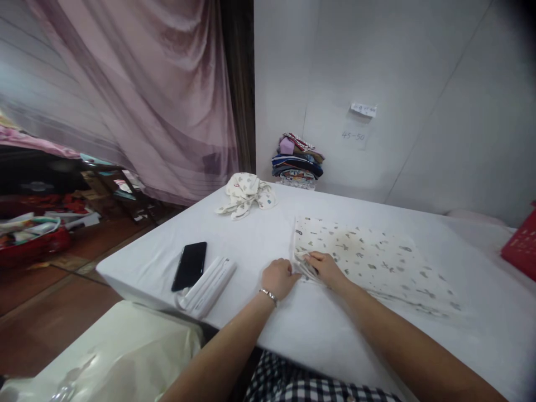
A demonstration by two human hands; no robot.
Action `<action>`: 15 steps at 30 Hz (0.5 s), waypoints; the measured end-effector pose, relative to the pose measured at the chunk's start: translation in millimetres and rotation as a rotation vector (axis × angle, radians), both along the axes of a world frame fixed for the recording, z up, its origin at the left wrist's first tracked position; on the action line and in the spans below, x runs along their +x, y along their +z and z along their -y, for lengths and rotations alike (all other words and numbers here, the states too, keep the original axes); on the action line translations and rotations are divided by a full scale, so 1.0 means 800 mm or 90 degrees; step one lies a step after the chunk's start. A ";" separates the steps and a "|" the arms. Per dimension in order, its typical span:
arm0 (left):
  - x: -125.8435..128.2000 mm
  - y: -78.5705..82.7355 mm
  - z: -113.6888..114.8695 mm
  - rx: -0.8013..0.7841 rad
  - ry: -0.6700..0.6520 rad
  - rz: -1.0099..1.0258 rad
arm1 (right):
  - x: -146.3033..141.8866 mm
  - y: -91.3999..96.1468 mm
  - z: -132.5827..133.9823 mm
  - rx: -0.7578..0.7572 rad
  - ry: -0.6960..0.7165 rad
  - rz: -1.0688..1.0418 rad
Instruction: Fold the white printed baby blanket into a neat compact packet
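A white cloth [368, 251] printed with small grey and brown motifs lies spread in a flat rectangle on the white-covered table [251, 240]. My right hand [329, 270] pinches a bunched, turned-up part of its left edge. At the near left corner, my left hand [278, 279] has its fingers closed on the cloth's edge; the fingertips are partly hidden. Farther back on the left is a crumpled cloth [247, 192] with a similar print, touched by neither hand.
Left of my hands lie a black phone [190, 266] and a white ridged plastic object [209, 286]. Folded fabrics [297, 159] are stacked by the wall behind the table. A red basket [521, 243] stands at the right edge. A pale covered seat [125, 352] is at lower left.
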State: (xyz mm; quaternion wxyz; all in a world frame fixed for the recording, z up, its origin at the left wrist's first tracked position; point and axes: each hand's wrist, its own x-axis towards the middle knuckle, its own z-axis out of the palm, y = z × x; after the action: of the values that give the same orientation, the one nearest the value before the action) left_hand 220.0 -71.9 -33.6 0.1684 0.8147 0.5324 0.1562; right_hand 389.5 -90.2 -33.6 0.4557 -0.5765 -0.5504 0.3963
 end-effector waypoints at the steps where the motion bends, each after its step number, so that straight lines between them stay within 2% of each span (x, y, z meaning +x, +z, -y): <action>1: 0.000 0.000 0.000 -0.003 -0.001 0.003 | 0.001 -0.001 0.000 -0.002 0.003 -0.015; 5: 0.001 0.001 0.000 -0.009 0.001 0.015 | 0.004 -0.004 0.002 -0.001 -0.031 -0.055; 8: 0.001 0.001 0.000 -0.010 0.007 0.018 | 0.004 0.000 0.005 0.041 -0.061 -0.005; 10: 0.002 0.002 0.000 -0.010 0.016 0.019 | 0.002 0.003 0.009 0.118 -0.051 0.098; 12: 0.002 0.002 0.001 -0.008 0.025 0.018 | -0.001 0.006 0.013 0.203 0.003 0.252; 15: 0.003 0.001 0.000 -0.004 0.031 0.014 | -0.006 0.007 0.017 0.236 0.120 0.500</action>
State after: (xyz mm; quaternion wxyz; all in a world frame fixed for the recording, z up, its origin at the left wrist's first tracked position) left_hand 222.7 -71.7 -33.1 0.1727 0.7992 0.5507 0.1678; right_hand 384.4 -103.9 -28.3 0.2697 -0.5392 -0.7937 0.0813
